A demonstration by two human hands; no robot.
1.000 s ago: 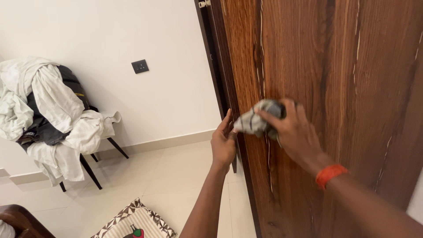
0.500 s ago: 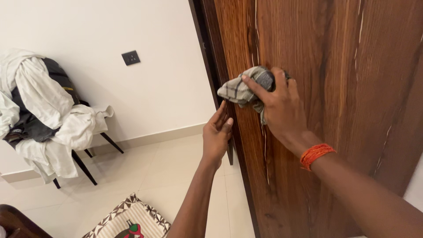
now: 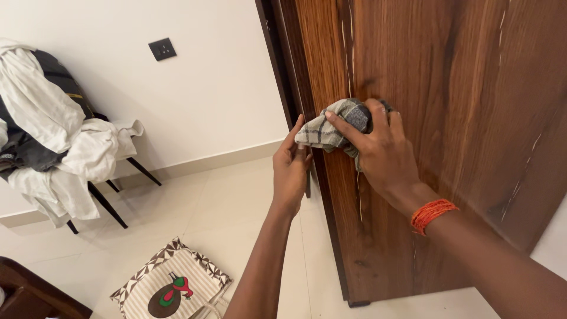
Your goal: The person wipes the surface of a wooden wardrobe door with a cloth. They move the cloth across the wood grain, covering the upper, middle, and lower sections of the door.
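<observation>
The right hand (image 3: 381, 155) grips a bunched cloth (image 3: 336, 125) flat against the upright door (image 3: 449, 118), while the left hand (image 3: 290, 165), fingers loosely extended, steadies the door's left edge just beside the cloth

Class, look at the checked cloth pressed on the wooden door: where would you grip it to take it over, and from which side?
Grip the loose checked end hanging free at the door's edge, coming from the left. The right hand covers the bunched part against the door, while the left hand only steadies the edge.
</observation>
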